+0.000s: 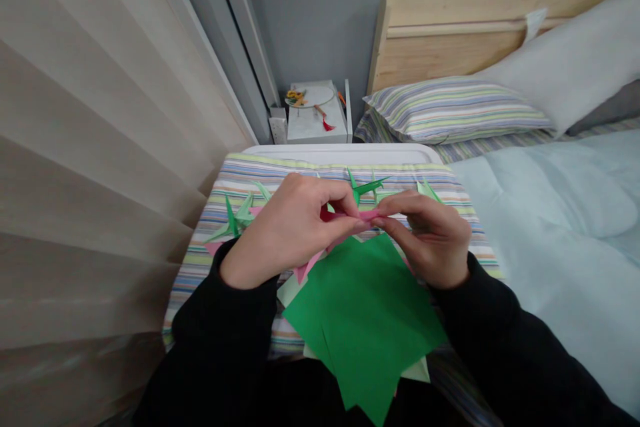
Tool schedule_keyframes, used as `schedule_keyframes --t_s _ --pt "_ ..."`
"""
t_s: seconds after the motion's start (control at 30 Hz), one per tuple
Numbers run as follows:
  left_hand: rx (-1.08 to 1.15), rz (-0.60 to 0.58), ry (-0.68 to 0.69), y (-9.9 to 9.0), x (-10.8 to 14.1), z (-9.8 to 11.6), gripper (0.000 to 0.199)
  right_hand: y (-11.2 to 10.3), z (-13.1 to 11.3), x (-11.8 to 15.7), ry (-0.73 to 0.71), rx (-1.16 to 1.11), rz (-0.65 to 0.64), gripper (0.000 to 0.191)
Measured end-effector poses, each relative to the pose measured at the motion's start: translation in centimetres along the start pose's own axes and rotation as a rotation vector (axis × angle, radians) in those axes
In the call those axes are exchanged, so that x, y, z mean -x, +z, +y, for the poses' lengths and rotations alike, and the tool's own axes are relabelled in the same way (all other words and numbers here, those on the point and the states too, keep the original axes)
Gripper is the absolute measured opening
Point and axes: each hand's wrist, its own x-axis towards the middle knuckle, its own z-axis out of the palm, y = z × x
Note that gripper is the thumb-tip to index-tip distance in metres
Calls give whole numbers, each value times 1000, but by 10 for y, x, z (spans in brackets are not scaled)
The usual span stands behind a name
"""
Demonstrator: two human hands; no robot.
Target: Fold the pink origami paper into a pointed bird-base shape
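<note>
My left hand (pixel 287 230) and my right hand (pixel 427 237) are both closed in tight pinches on a narrow strip of folded pink origami paper (pixel 363 215), held between my fingertips just above the middle of my lap, with the two hands nearly touching. A darker red side of the paper (pixel 329 214) shows by my left fingers. Other pink paper (pixel 306 265) pokes out below my left hand, partly under a stack of green square sheets (pixel 365 320) that lies just below my wrists, with paler green paper (pixel 290 290) at its edges. Green folded paper cranes (pixel 367 188) sit on the striped cloth (pixel 250 170) beyond my hands, and more lie off to the left and right. A white rim (pixel 340 153) runs behind that cloth. My black sleeves (pixel 220 340) cover both forearms. A pale blue duvet (pixel 565 247) spreads to the right, below a striped pillow (pixel 450 110) and a wooden headboard (pixel 450 33). Farther off, a white bedside table (pixel 317 127) holds a small round item with a red tassel (pixel 327 125).
</note>
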Motion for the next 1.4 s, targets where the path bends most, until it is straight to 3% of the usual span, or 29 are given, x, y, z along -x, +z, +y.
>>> schedule_keyframes --t_s 0.3,0.7,0.97,1.17,1.4 --pt "-48 71 66 5 2 1 10 0 -4 1 79 23 36 18" --pt "-81 38 38 3 2 4 16 1 -7 0 115 47 36 13" --pt "-71 57 26 4 2 6 26 4 -6 1 149 -34 110 18" --pt "6 55 -8 3 1 6 20 5 -8 3 198 -15 184 21" --pt "119 7 -22 3 2 3 10 3 -7 2 215 -89 91 30"
